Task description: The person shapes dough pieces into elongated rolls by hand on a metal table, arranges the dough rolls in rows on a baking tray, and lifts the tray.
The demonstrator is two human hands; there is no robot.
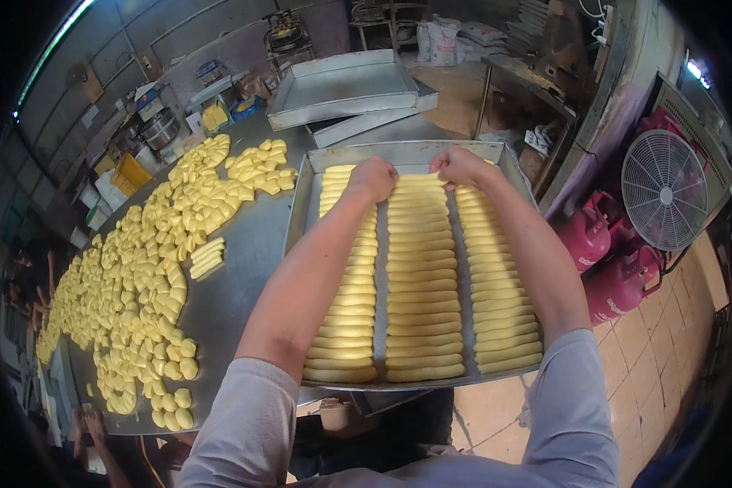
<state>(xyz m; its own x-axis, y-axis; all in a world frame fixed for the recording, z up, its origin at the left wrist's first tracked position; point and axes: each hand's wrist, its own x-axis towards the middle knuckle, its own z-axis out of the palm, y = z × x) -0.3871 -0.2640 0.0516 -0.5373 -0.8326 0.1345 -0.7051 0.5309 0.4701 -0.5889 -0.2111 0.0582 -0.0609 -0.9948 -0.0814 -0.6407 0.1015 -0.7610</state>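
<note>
A metal baking tray point(298, 220) in front of me holds three columns of yellow dough sticks point(421, 281), laid side by side across each column. Both hands are at the far end of the middle column. My left hand point(372, 179) pinches the left end of the farthest dough stick point(417, 177) there. At that stick's other end, my right hand point(461, 166) has its thumb and fingers closed. The fingers partly cover the ends of this stick. My forearms pass over the left and right columns.
Left of the tray, many yellow dough pieces point(138, 272) spread over the metal table point(240, 260), with several short sticks point(207, 259) beside them. Stacked trays point(342, 85) lie beyond. Pink gas cylinders point(618, 285) and a fan point(665, 191) stand right. Another person's hands point(88, 427) show lower left.
</note>
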